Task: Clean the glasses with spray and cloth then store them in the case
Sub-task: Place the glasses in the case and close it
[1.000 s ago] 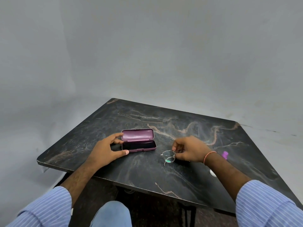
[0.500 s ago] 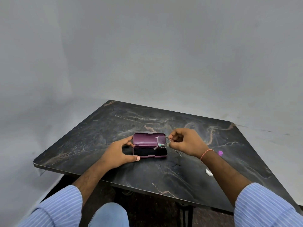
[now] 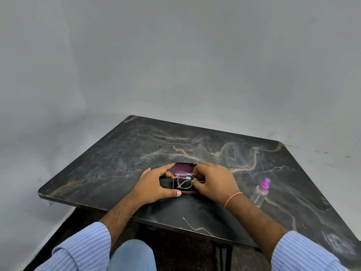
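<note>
A purple glasses case [image 3: 183, 167] lies open on the dark marbled table [image 3: 117, 163], its lid raised at the back. My left hand [image 3: 156, 184] grips the case's left end, index finger at the lid and thumb along the front edge. My right hand [image 3: 213, 180] pinches thin metal-framed glasses [image 3: 185, 181] and holds them over the open tray of the case; one lens shows, the rest is hidden under my fingers. A clear spray bottle [image 3: 260, 193] with a pink nozzle stands to the right of my right wrist. No cloth is in view.
The table's near edge [image 3: 109, 205] runs just in front of my hands, with my knee below it. Grey walls close off the back and left. Bare tabletop stretches behind the case.
My right hand carried the glasses leftward from the table surface to over the open case. My left hand stayed on the case. The view shifted, bringing the spray bottle fully into sight.
</note>
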`<move>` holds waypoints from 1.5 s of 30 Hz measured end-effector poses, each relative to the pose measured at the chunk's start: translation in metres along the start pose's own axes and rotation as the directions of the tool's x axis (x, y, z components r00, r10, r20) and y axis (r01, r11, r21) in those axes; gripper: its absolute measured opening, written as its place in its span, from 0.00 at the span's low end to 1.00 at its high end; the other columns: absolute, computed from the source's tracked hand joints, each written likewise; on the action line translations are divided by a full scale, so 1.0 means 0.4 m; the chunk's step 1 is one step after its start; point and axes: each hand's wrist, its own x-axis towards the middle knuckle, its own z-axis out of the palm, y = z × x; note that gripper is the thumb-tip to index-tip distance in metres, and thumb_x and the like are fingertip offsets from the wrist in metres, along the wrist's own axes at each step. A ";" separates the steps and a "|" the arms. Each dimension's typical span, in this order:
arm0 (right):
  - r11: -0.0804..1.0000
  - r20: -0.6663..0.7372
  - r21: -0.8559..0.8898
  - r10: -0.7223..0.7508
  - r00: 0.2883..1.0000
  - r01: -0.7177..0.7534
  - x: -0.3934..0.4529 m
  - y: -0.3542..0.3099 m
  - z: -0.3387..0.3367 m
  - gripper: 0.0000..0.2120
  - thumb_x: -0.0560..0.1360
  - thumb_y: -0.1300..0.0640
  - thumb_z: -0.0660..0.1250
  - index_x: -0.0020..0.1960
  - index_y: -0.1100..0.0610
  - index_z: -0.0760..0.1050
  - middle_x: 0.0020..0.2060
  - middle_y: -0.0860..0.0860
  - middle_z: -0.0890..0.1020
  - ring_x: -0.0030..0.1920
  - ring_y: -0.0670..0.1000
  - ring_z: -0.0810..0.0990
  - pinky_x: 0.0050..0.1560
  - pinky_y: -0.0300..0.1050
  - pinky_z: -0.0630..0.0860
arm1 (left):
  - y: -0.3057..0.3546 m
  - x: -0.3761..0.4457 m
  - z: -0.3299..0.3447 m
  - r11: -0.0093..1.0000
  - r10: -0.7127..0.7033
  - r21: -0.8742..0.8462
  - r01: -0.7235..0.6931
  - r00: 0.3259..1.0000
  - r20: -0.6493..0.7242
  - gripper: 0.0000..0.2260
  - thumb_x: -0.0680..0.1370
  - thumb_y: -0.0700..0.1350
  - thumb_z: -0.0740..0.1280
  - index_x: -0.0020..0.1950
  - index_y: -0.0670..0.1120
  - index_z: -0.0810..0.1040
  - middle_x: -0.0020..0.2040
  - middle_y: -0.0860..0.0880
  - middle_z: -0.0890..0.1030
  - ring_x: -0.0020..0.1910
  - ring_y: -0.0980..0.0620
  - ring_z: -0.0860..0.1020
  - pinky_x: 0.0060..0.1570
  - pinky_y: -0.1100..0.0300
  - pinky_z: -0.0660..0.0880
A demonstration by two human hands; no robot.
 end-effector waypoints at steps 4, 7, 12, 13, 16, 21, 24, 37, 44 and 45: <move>0.995 -0.046 -0.081 -0.068 0.997 0.064 -0.020 -0.015 0.028 0.11 0.76 0.45 0.65 0.54 0.46 0.80 0.49 0.45 0.83 0.50 0.54 0.83 0.38 0.48 0.77 | 0.017 -0.005 -0.004 1.000 -0.016 0.004 0.016 1.000 0.000 0.50 0.61 0.73 0.77 0.82 0.60 0.70 0.58 0.67 0.86 0.67 0.67 0.79 0.86 0.38 0.51; 0.993 -0.051 -0.093 -0.075 0.996 0.071 -0.030 -0.018 0.023 0.15 0.76 0.42 0.61 0.57 0.46 0.80 0.49 0.45 0.83 0.49 0.52 0.83 0.39 0.49 0.79 | 0.018 -0.005 -0.006 1.000 -0.016 -0.001 0.016 1.000 -0.002 0.50 0.61 0.72 0.77 0.82 0.61 0.70 0.58 0.67 0.86 0.67 0.68 0.80 0.86 0.38 0.51; 0.997 -0.034 -0.044 -0.065 0.997 0.063 -0.040 -0.011 0.003 0.17 0.78 0.43 0.62 0.61 0.44 0.84 0.54 0.42 0.84 0.55 0.50 0.81 0.46 0.50 0.82 | 0.021 -0.005 -0.007 1.000 -0.014 0.007 0.014 1.000 -0.002 0.50 0.61 0.72 0.77 0.82 0.62 0.69 0.58 0.68 0.86 0.67 0.67 0.80 0.86 0.37 0.51; 0.998 -0.031 -0.032 -0.062 0.998 0.061 -0.039 -0.007 0.002 0.17 0.79 0.44 0.63 0.62 0.44 0.84 0.55 0.42 0.84 0.56 0.50 0.80 0.48 0.50 0.83 | 0.022 -0.006 -0.007 1.000 -0.011 0.008 0.011 1.000 -0.004 0.50 0.61 0.72 0.77 0.82 0.62 0.69 0.58 0.68 0.86 0.67 0.67 0.80 0.86 0.37 0.52; 0.997 0.007 0.061 -0.039 0.999 0.039 -0.031 0.004 0.002 0.15 0.79 0.47 0.67 0.63 0.44 0.86 0.55 0.43 0.83 0.56 0.51 0.79 0.54 0.48 0.80 | 0.021 -0.008 -0.008 1.000 -0.008 0.010 0.008 1.000 -0.002 0.49 0.62 0.72 0.77 0.82 0.63 0.69 0.58 0.68 0.86 0.67 0.67 0.79 0.86 0.37 0.52; 0.992 0.017 0.126 -0.025 1.000 0.023 -0.029 0.013 0.026 0.14 0.79 0.48 0.70 0.63 0.45 0.87 0.52 0.44 0.83 0.56 0.52 0.79 0.59 0.45 0.76 | 0.018 -0.009 -0.005 1.000 0.006 0.011 -0.006 1.000 0.001 0.48 0.63 0.71 0.78 0.82 0.63 0.69 0.59 0.68 0.85 0.67 0.68 0.80 0.86 0.36 0.51; 0.989 0.007 0.146 -0.003 1.000 0.002 -0.031 0.016 0.036 0.13 0.80 0.49 0.71 0.63 0.45 0.87 0.52 0.45 0.83 0.56 0.52 0.79 0.58 0.42 0.73 | 0.019 -0.010 -0.004 1.000 0.012 0.024 -0.012 1.000 0.000 0.48 0.64 0.71 0.77 0.82 0.63 0.69 0.59 0.68 0.85 0.67 0.68 0.79 0.85 0.36 0.52; 0.986 -0.066 0.163 0.028 0.997 -0.017 -0.060 0.018 0.050 0.17 0.80 0.49 0.70 0.68 0.47 0.84 0.52 0.45 0.82 0.53 0.51 0.79 0.55 0.43 0.76 | 0.018 -0.010 -0.007 0.999 0.030 0.034 -0.030 1.000 -0.004 0.47 0.65 0.71 0.78 0.82 0.63 0.69 0.59 0.69 0.85 0.67 0.68 0.79 0.84 0.35 0.56; 0.986 -0.272 0.163 0.018 0.962 0.028 -0.074 0.021 0.020 0.10 0.81 0.52 0.71 0.61 0.48 0.86 0.51 0.44 0.85 0.53 0.50 0.81 0.54 0.43 0.78 | 0.006 -0.005 -0.003 0.999 0.048 0.008 -0.047 0.999 -0.007 0.46 0.65 0.70 0.80 0.81 0.64 0.70 0.59 0.69 0.85 0.65 0.67 0.81 0.81 0.35 0.64; 0.987 -0.317 0.160 0.029 0.948 0.023 -0.074 0.024 0.011 0.09 0.81 0.53 0.72 0.60 0.49 0.86 0.51 0.44 0.85 0.53 0.50 0.80 0.54 0.43 0.77 | 0.004 -0.005 -0.003 0.999 0.051 -0.001 -0.051 0.999 -0.007 0.44 0.65 0.70 0.81 0.79 0.65 0.70 0.59 0.69 0.85 0.65 0.67 0.81 0.80 0.35 0.65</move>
